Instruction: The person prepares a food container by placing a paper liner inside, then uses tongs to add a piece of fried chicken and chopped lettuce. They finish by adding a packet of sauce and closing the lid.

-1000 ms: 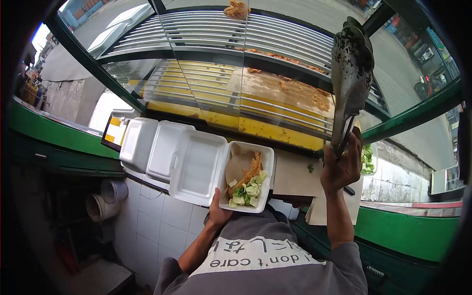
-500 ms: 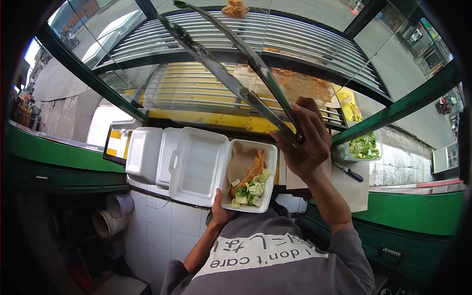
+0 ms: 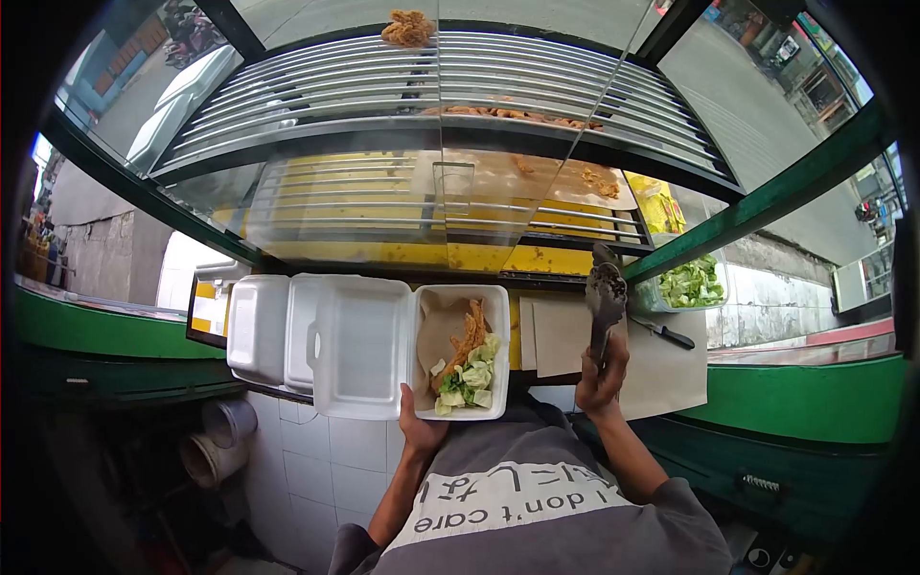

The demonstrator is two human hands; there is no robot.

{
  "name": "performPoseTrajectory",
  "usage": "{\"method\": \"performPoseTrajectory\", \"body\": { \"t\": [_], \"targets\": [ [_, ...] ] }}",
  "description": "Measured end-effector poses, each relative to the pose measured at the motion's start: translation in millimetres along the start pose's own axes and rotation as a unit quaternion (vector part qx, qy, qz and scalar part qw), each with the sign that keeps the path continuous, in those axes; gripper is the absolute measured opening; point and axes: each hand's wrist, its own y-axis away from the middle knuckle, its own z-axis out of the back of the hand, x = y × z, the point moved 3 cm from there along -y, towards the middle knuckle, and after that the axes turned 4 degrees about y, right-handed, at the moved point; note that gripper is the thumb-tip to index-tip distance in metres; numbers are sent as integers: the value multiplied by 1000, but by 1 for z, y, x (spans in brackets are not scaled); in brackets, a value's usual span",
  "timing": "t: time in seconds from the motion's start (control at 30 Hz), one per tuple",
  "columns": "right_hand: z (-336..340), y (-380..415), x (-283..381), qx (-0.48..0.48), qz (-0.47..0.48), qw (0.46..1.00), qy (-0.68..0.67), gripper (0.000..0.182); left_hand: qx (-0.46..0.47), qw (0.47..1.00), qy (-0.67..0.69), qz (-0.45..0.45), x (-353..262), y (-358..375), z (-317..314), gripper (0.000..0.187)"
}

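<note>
An open white foam box (image 3: 362, 350) lies on the counter, its lid folded out to the left. Fried food (image 3: 470, 335) and chopped green lettuce (image 3: 468, 384) rest on brown paper in its right half. My left hand (image 3: 420, 426) holds the box at its near edge, thumb up at the hinge. On the right, my right hand (image 3: 603, 383) grips dark metal tongs (image 3: 607, 305), which point away from me over the brown paper sheets (image 3: 556, 337).
Closed foam boxes (image 3: 257, 331) stand at the left. A glass case with metal racks (image 3: 316, 91) holds fried pieces (image 3: 408, 30). At the right are a knife (image 3: 663, 333) and a tub of lettuce (image 3: 692, 284). A green frame bar (image 3: 767, 218) slants above.
My right hand has come down and nearer to me, and the tongs have swung from high over the case to low above the paper. The view has shifted; my left hand stays at the box.
</note>
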Motion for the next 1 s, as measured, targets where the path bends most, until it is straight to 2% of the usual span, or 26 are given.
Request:
{"method": "performPoseTrajectory", "body": {
  "t": [0.03, 0.13, 0.27, 0.33, 0.4, 0.5, 0.57, 0.6, 0.67, 0.73, 0.8, 0.83, 0.87, 0.9, 0.93, 1.0],
  "targets": [
    [15, 14, -5, 7, -3, 999, 38, 45, 0, 1000, 3, -9, 2, 0, 2, 74],
    [40, 34, -12, 51, -117, 987, 97, 35, -6, 1000, 0, -29, 4, 0, 4, 74],
    [38, 3, -10, 104, -83, 970, 204, 36, 2, 1000, -3, -24, 3, 2, 4, 73],
    [22, -24, -9, 163, -78, 955, 237, 43, 7, 1000, -10, -24, 0, 2, 2, 72],
    [4, -49, -18, 170, -19, 947, 271, 51, 9, 999, -24, -26, 0, 1, 4, 71],
    [-25, -97, -19, 200, 5, 928, 313, 58, 10, 999, -28, -23, -1, 0, 6, 71],
    [-45, -121, -18, 258, 35, 908, 329, 65, 14, 999, -27, -20, -2, -1, 7, 70],
    [-53, -133, -16, 259, 37, 907, 329, 65, 15, 999, -34, -19, -2, -1, 7, 70],
    [-71, -149, -19, 399, -55, 849, 343, 71, 16, 999, -42, -22, -3, 0, 8, 71],
    [-84, -146, -38, 397, -65, 848, 346, 66, 37, 999, -15, -21, -2, 1, 9, 65],
    [-89, -146, -47, 274, 37, 917, 286, 60, 32, 999, -28, -23, -5, 6, 6, 68],
    [-89, -142, -45, 295, -19, 921, 252, 43, 28, 998, -42, -23, -7, 8, 3, 71],
    [-92, -132, -40, 297, -12, 921, 251, 43, 27, 998, -38, -29, -9, 10, 4, 71],
    [-91, -122, -31, 186, 73, 960, 194, 32, 24, 999, -28, -28, -10, 11, 5, 71],
    [-87, -110, -21, 70, 156, 976, 132, 21, 23, 999, -18, -26, -11, 12, 5, 71],
    [-77, -92, 12, 80, 213, 971, 67, 8, 35, 999, -15, -18, -15, 14, 3, 71]
  ]
}}
